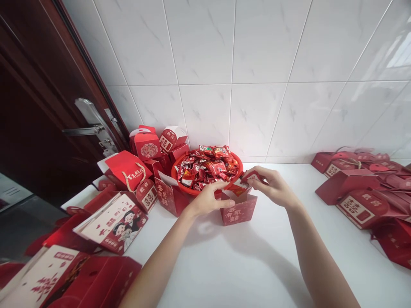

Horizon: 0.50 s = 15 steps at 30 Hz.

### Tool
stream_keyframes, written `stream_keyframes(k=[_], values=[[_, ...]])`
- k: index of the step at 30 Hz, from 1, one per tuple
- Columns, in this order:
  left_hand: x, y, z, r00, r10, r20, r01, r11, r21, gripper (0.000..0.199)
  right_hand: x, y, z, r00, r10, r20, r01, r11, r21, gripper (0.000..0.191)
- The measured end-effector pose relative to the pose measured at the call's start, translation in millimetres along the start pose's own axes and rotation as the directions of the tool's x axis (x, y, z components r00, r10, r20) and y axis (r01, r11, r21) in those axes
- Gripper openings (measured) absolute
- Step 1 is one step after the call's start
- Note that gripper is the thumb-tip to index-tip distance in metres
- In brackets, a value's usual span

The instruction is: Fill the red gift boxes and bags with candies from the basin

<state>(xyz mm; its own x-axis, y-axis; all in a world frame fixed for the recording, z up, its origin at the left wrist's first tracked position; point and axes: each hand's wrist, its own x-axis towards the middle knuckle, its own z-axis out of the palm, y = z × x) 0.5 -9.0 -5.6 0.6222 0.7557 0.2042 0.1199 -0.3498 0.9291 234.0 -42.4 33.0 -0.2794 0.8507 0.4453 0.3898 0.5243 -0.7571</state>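
Note:
A small open-topped red paper gift box with pale lettering stands upright on the white table. My left hand grips its left side, thumb on the front and the other fingers mostly hidden behind. Over the opening, my right hand pinches red wrapped candy between thumb and fingers; how many pieces cannot be made out. Just behind the box sits a red plastic basin heaped with red-wrapped candies. Another open red box stands left of the basin.
Red gift boxes crowd the left side, among them one with a rope handle and one with a cartoon couple. More red boxes lie at the right. A tiled wall closes the back; a dark door is at left.

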Motion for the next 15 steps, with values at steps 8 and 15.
stream_keyframes(k=[8,15], values=[[0.2,-8.9,-4.4,0.995,-0.096,-0.021,0.098,0.986,0.132,0.077,-0.9,-5.0,6.7,0.992,-0.058,0.116,0.096,0.929,-0.356,0.02],[-0.6,-10.4,-4.8,0.994,-0.111,0.001,0.109,0.98,0.169,0.082,-7.2,-16.5,13.7,0.989,-0.085,0.119,0.141,0.771,-0.622,0.022]])
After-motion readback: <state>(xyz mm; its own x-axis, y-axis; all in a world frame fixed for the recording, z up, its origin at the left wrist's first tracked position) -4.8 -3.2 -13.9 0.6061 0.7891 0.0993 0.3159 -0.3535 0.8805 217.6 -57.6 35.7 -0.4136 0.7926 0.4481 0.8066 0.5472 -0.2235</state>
